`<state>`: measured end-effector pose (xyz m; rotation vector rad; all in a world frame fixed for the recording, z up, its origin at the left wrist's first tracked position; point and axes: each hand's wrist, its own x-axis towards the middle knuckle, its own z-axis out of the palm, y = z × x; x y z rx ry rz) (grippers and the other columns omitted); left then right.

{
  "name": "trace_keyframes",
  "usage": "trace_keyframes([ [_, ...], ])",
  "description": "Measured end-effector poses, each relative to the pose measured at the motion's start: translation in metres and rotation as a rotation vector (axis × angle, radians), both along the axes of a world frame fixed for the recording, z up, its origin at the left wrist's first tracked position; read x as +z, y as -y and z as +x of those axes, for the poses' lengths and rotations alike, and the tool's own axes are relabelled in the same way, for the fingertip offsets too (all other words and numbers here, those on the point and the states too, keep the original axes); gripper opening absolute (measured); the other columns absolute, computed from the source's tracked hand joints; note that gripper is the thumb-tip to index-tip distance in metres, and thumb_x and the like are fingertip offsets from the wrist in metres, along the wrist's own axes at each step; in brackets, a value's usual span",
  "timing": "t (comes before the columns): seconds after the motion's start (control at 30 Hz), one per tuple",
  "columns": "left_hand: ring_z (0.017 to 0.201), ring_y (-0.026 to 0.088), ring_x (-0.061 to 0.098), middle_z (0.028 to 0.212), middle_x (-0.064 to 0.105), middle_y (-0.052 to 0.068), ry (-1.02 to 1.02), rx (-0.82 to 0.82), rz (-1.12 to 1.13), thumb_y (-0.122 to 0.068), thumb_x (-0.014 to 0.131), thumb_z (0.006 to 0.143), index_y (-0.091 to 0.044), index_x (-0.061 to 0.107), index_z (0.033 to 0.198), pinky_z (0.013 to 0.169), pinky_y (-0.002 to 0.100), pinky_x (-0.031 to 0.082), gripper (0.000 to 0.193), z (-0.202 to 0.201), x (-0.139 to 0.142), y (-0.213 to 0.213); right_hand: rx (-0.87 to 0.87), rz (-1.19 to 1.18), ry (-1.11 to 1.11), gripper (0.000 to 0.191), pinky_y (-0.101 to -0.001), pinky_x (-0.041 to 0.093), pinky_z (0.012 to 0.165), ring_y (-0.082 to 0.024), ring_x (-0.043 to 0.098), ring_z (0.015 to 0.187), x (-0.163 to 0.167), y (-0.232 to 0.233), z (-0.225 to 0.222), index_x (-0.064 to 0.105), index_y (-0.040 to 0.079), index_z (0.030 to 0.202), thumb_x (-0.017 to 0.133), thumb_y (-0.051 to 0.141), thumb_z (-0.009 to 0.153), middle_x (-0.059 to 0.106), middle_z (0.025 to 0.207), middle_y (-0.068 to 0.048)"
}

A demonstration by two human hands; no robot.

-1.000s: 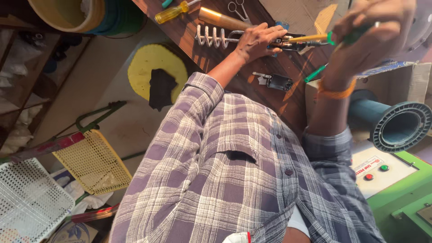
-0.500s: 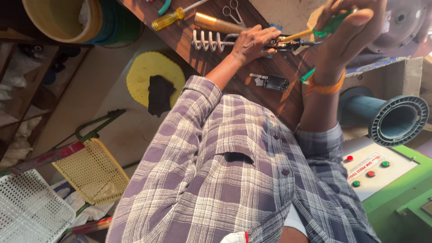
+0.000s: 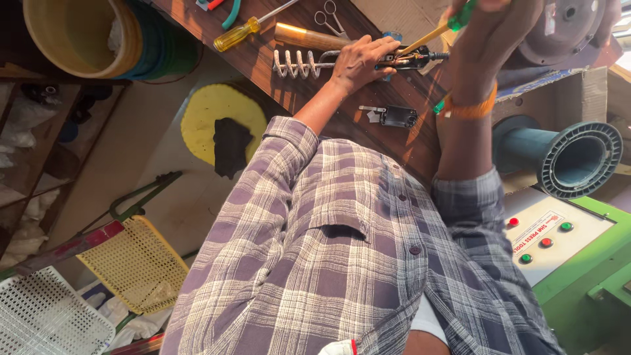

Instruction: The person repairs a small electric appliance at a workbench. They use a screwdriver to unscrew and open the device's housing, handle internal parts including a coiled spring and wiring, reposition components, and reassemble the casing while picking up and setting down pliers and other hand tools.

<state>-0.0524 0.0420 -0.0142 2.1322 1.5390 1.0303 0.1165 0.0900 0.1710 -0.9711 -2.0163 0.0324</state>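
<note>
1. Pressing down on the immersion heater (image 3: 297, 64), the left hand (image 3: 358, 62) lay flat and curled over its middle. It pinned the heater to the wooden workbench (image 3: 420, 141).
2. The heater's long axis ran level across the bench, with the coil on the person's left of the left hand and the black terminal end on the right.
3. The right hand (image 3: 490, 36) was raised to the right of that black end, closed in a fist around the green-handled screwdriver (image 3: 439, 29). The yellow shaft slanted down and left, its tip at the black end just beside the left fingers.
4. The right hand was the working hand; the left only held the heater steady.
5. A small black part (image 3: 397, 117) lay nearer the body than the heater. Scissors (image 3: 330, 16) lay beyond it.
6. A second earlier the screwdriver lay nearly level; since then it had tilted steeply, and the right hand had drawn closer to the heater. The left hand had kept its place.
</note>
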Motion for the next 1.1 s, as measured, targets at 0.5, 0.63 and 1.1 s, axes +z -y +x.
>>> trace_keyframes([
  [0.5,0.092,0.023,0.064,0.127,0.07,-0.006,0.042,-0.017,-0.064,-0.036,0.091,0.074,-0.019,0.067,0.131,0.082,0.037,0.058,0.064,0.0,0.002,0.002,0.313,-0.267,-0.088,0.018,-0.0371,0.056,0.085,-0.028,0.066,0.101,0.099,0.047,-0.018,0.064,0.001,0.124,0.074,0.001,0.109,0.068,0.111,-0.017],
  [0.63,0.092,0.023,0.065,0.127,0.07,-0.006,0.037,-0.008,-0.073,-0.036,0.09,0.073,-0.02,0.067,0.13,0.081,0.037,0.058,0.063,0.002,0.002,0.001,0.509,-0.343,-0.089,0.026,-0.0366,0.055,0.091,-0.028,0.067,0.104,0.099,0.038,0.0,0.065,-0.001,0.132,0.067,-0.004,0.106,0.068,0.12,-0.016],
  [1.1,0.088,0.023,0.065,0.123,0.072,-0.01,0.003,0.005,-0.159,-0.036,0.09,0.072,-0.022,0.068,0.128,0.078,0.037,0.058,0.061,0.003,0.003,-0.001,0.331,-0.283,-0.016,0.021,-0.0376,0.053,0.089,-0.025,0.065,0.098,0.088,0.032,0.008,0.067,-0.004,0.126,0.07,-0.004,0.105,0.07,0.111,-0.014],
])
